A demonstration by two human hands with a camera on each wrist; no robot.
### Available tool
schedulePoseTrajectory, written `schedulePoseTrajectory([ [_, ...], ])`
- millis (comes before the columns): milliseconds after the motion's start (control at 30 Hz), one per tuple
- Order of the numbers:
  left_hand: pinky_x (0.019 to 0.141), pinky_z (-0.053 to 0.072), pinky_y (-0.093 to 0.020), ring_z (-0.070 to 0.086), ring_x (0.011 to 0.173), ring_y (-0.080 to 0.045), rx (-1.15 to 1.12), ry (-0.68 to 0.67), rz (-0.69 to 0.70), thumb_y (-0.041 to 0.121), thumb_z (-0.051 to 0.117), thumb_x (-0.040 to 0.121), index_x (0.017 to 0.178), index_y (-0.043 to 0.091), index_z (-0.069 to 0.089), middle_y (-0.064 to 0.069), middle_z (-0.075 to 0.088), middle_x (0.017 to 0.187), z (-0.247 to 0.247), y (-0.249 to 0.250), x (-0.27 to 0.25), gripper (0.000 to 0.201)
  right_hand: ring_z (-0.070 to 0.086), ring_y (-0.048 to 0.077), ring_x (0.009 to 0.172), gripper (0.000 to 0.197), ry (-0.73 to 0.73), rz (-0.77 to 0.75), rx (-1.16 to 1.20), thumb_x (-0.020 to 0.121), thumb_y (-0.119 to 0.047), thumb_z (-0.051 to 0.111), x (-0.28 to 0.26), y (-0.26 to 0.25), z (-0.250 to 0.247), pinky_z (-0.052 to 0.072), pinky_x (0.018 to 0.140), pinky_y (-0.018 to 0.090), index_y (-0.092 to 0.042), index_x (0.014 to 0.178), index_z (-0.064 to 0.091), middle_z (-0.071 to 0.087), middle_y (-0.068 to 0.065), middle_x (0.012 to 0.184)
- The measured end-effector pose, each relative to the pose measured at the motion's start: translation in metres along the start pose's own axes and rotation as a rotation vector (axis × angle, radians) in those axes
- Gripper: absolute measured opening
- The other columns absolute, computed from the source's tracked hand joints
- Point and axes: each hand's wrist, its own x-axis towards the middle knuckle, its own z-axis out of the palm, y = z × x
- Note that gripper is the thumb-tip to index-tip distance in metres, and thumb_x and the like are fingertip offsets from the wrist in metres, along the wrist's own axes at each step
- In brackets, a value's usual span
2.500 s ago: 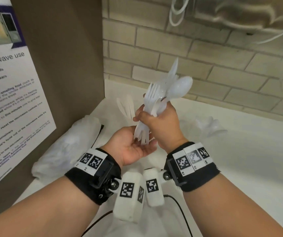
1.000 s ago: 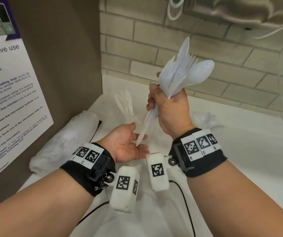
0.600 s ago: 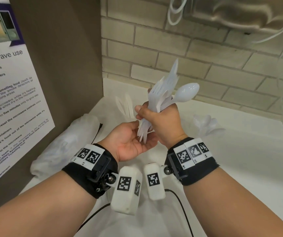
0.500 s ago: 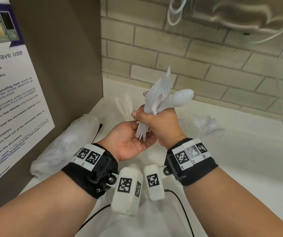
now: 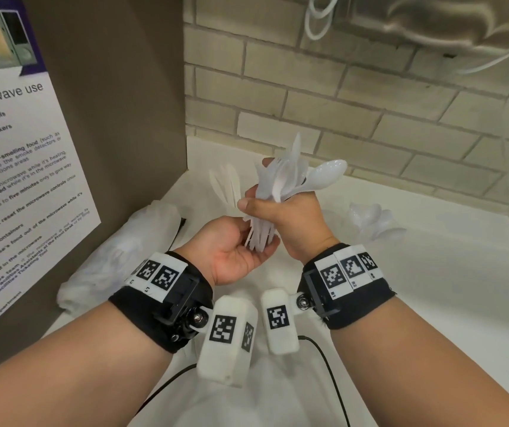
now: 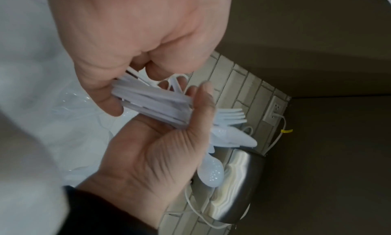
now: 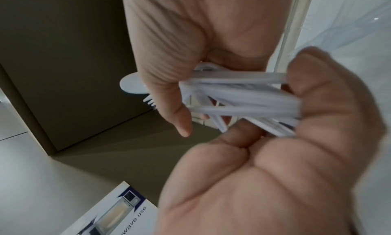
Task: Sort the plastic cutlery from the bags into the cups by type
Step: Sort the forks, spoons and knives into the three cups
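Note:
My right hand [image 5: 293,220] grips a mixed bundle of white plastic cutlery [image 5: 281,186] upright: forks, a knife tip and a spoon [image 5: 327,172] stick out above the fist. My left hand [image 5: 234,251] lies palm up beneath it, fingers relaxed, with the handle ends touching the palm. The left wrist view shows the handles [image 6: 152,104] between both hands and the fork tines [image 6: 230,115] beyond. A clear cup of knives [image 5: 225,183] stands behind my hands, and a clear cup of spoons [image 5: 370,217] to the right. A plastic bag [image 5: 117,251] lies at the left.
A brown cabinet side with a microwave poster [image 5: 16,149] closes the left. The brick wall [image 5: 370,118] runs behind the white counter [image 5: 431,288]. A steel dispenser [image 5: 431,23] hangs above right. A black cable [image 5: 333,374] lies near my wrists.
My right hand lifted the bundle off the left palm, then brought it back down; the handle ends now stand in the left palm again. The left hand stayed in place.

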Motion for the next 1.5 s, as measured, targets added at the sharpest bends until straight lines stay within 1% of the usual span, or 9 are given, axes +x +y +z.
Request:
schedulePoseTrajectory([
  [133,0.079,0.059,-0.038,0.066,0.09,-0.025,0.087,0.033,-0.002,0.011,0.035,0.102,0.114,0.002,0.062,-0.015,0.071,0.096,-0.001,-0.001,-0.001,0.031,0.066,0.026,0.074,0.02,0.009,0.047,-0.031,0.075,0.008,0.071,-0.001,0.005,0.001,0.055,0.078,0.045,-0.012,0.075,0.066,0.066,0.009,0.071],
  [267,0.099,0.044,-0.053,0.058,0.111,-0.034,0.276,0.129,0.039,0.048,0.033,0.1,0.119,0.007,0.061,-0.011,0.063,0.114,-0.019,0.005,0.004,0.052,0.064,0.032,0.068,0.022,-0.056,0.085,0.082,0.087,0.009,0.056,-0.001,-0.001,-0.005,0.055,0.075,0.045,-0.01,0.078,0.062,0.063,0.0,0.06],
  [400,0.072,0.053,-0.031,0.06,0.095,-0.021,0.395,-0.14,0.349,0.067,0.058,0.074,0.129,0.01,0.052,-0.007,0.063,0.109,-0.022,0.022,-0.004,0.08,0.066,0.021,0.061,0.026,-0.297,0.162,-0.009,0.086,0.016,0.048,-0.011,-0.004,-0.006,0.059,0.068,0.036,-0.006,0.085,0.061,0.064,-0.002,0.061],
  [533,0.071,0.056,-0.041,0.06,0.096,-0.039,0.661,-0.342,0.351,0.051,0.088,0.05,0.118,-0.001,0.062,-0.031,0.06,0.115,-0.015,0.03,-0.013,0.089,0.069,0.014,0.06,0.038,-0.514,0.244,0.005,0.084,0.023,0.045,-0.02,-0.009,-0.002,0.059,0.062,0.027,-0.011,0.086,0.06,0.066,-0.007,0.058],
  [767,0.093,0.045,-0.046,0.055,0.125,-0.03,0.637,-0.406,0.404,0.011,0.074,0.065,0.143,0.023,0.032,-0.014,0.065,0.123,-0.009,0.035,-0.015,0.089,0.056,0.02,0.043,0.018,-0.584,0.421,0.084,0.066,0.01,0.051,-0.023,-0.001,0.007,0.055,0.062,0.039,-0.002,0.078,0.054,0.05,0.012,0.057],
  [967,0.087,0.018,-0.085,0.063,0.111,-0.038,0.625,-0.37,0.481,0.014,0.074,0.064,0.128,0.025,0.046,-0.008,0.073,0.1,0.0,0.033,-0.023,0.071,0.06,0.023,0.048,0.016,-0.593,0.415,0.083,0.066,0.01,0.053,-0.025,-0.005,0.002,0.053,0.069,0.043,-0.004,0.076,0.053,0.055,0.008,0.062],
  [1167,0.079,0.055,-0.046,0.072,0.079,-0.022,0.426,-0.215,0.534,-0.006,0.059,0.085,0.116,0.01,0.048,0.0,0.069,0.072,0.002,0.039,-0.024,0.037,0.065,0.025,0.059,0.029,-0.561,0.449,0.017,0.066,0.004,0.066,-0.027,0.003,-0.008,0.055,0.064,0.035,-0.008,0.092,0.062,0.064,0.008,0.068],
  [1300,0.084,0.052,-0.051,0.067,0.068,-0.02,0.341,-0.182,0.621,-0.005,0.059,0.081,0.112,0.018,0.051,0.002,0.065,0.068,0.002,0.039,-0.025,0.04,0.049,0.014,0.044,0.028,-0.499,0.518,-0.007,0.069,-0.004,0.067,-0.033,0.01,-0.006,0.043,0.044,0.021,-0.015,0.094,0.061,0.053,0.003,0.06],
  [1500,0.065,0.054,-0.03,0.065,0.067,-0.013,0.339,-0.182,0.605,-0.002,0.056,0.073,0.126,-0.002,0.046,-0.005,0.073,0.087,0.003,0.023,-0.023,0.054,0.035,0.01,0.038,0.013,-0.456,0.493,-0.063,0.079,-0.008,0.068,-0.033,0.007,0.0,0.021,0.037,0.017,-0.01,0.075,0.055,0.046,0.001,0.048],
])
